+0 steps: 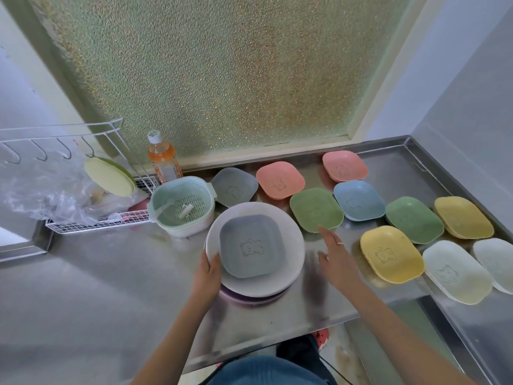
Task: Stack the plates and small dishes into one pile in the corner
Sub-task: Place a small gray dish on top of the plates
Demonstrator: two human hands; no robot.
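Observation:
A pile of round plates, white on top and pink beneath, sits in the middle of the steel counter. A grey square dish lies on the white plate. My left hand grips the pile's left rim. My right hand hovers open, fingers straight, its fingertip near the front edge of a green dish. Several more small dishes lie spread to the right: grey, pink, pink, blue, green, yellow, yellow, and cream.
A mint colander bowl stands left of the pile. Behind it are an orange bottle and a wire rack with a plastic bag and a yellow-green lid. The counter's back right corner meets the wall. Another pale dish sits at the right edge.

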